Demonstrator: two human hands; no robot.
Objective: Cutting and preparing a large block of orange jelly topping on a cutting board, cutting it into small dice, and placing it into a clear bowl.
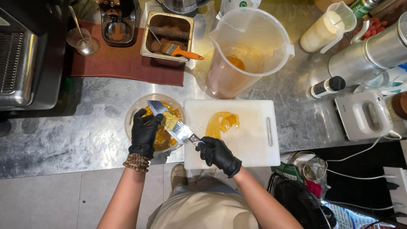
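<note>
Both my hands wear black gloves. My right hand [218, 154] grips the handle of a wide knife [169, 119] whose blade reaches left over a clear plastic bowl [132, 111] of amber jelly cubes. Several cubes lie on the blade. My left hand [145, 131] rests over the bowl, its fingers touching the blade and the cubes on it. On the white cutting board [250, 135] to the right lies a remaining piece of amber jelly [222, 123].
A large clear pitcher [246, 51] with orange liquid stands behind the board. A metal pan [167, 36] holds an orange-handled brush. A coffee machine [25, 55], glass cup [82, 42], steel jug [373, 55], small bottle [326, 87] and white appliance [364, 114] line the steel counter [63, 131].
</note>
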